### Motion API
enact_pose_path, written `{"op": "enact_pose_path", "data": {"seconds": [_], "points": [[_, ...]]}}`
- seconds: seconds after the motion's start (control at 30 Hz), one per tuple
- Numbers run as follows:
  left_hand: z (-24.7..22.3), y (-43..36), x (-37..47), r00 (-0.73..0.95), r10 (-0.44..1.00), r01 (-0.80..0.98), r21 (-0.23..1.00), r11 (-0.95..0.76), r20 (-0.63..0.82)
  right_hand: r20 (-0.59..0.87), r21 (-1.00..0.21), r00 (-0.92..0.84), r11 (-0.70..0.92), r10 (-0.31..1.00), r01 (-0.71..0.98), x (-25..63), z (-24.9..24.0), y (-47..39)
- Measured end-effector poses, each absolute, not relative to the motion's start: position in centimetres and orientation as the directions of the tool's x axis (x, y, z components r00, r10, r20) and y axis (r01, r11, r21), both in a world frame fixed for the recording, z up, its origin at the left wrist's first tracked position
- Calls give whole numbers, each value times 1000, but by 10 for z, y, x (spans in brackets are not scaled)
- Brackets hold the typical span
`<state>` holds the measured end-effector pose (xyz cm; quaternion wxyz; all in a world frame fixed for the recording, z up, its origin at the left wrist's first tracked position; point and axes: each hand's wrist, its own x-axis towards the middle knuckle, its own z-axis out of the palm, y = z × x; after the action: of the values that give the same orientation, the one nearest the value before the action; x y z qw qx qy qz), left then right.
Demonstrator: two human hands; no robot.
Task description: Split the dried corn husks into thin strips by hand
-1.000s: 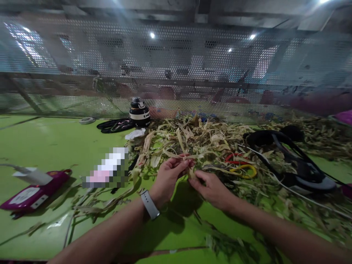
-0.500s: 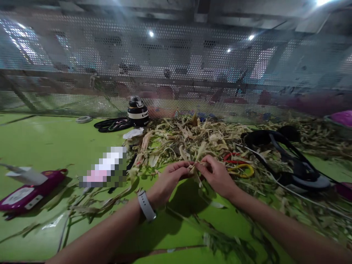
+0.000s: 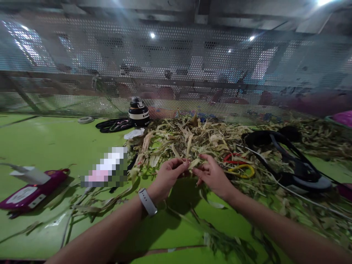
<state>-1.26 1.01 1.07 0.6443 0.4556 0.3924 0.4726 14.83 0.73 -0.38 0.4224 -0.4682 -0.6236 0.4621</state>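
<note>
Pale, dry leaf strips that look like corn husk meet between my hands, just above the green table (image 3: 176, 229). My left hand (image 3: 170, 175), with a white watch band on the wrist, pinches a husk strip (image 3: 189, 146) between thumb and forefinger; the strip stands up from the fingertips. A shorter, wider piece of husk (image 3: 194, 163) slants across to my right hand (image 3: 216, 179). There the forefinger is lifted and stretched out, while the thumb and the bent fingers stay at the lower end of the husk. The fingers partly hide where the strips join.
Behind my hands spreads a heap of loose husks (image 3: 167, 137). A black bottle (image 3: 139, 113) stands before the perforated screen (image 3: 176, 80). Red-and-yellow-handled scissors (image 3: 243, 170) and a black headset-like strap (image 3: 297, 165) lie right. A purple power strip (image 3: 30, 192) lies left.
The right forefinger has lifted off its pinch and the fingers have spread a little. My left hand has shifted slightly left, and the husk strip now stands more upright.
</note>
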Motion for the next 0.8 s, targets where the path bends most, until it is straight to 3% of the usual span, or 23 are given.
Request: {"op": "enact_pose_path", "data": {"seconds": [0.07,0.17,0.27,0.33,0.47,0.63,0.7,0.8], "points": [[11,10,-12,216,972,-250,958,142,-87,265,-869,-196,322,944,375,150,-3,4],[9,10,-12,173,981,-197,972,126,-92,527,-447,-337,591,780,671,153,-1,-1],[7,11,-12,140,988,-47,996,70,-63,544,-19,-564,681,621,732,155,1,-3],[6,12,-13,148,989,43,999,23,-29,526,121,-617,666,586,736,156,4,-4],[5,12,-13,234,970,118,988,-102,72,553,209,-618,624,559,753,156,8,-4],[5,10,-14,297,939,186,954,-237,175,619,317,-666,643,417,698,157,10,-4],[6,9,-15,318,926,246,925,-288,204,628,290,-653,651,423,701,157,10,-4],[10,8,-17,378,884,328,854,-404,274,608,118,-582,663,540,739,156,7,-2]]}}
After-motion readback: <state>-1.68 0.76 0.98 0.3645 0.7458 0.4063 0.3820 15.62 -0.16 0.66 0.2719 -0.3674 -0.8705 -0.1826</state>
